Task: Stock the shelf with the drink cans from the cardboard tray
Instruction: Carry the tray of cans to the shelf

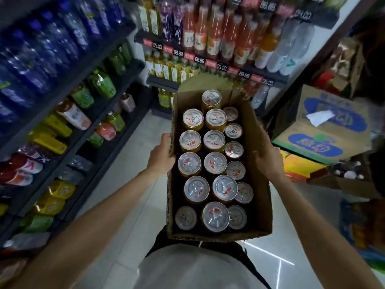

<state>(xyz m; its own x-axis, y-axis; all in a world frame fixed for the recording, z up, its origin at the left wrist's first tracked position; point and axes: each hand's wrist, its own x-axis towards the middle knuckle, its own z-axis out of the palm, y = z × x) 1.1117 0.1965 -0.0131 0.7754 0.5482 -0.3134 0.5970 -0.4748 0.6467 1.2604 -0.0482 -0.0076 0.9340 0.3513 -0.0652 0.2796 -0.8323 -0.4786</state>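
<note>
I carry a brown cardboard tray (258, 184) at waist height, lengthwise in front of me. Several drink cans (215, 162) with silver tops and yellow sides stand upright in it in three rows. My left hand (161, 154) grips the tray's left wall about midway along. On the opposite side, my right hand (268, 158) clasps the right wall. A dark shelf unit (116, 130) with drink packs and bottles runs along my left.
Another dark shelf of bottles with red price tags (210, 59) faces me at the aisle's end. Stacked cartons (325, 130) and boxes stand on the right. A light tiled floor (135, 205) runs between them.
</note>
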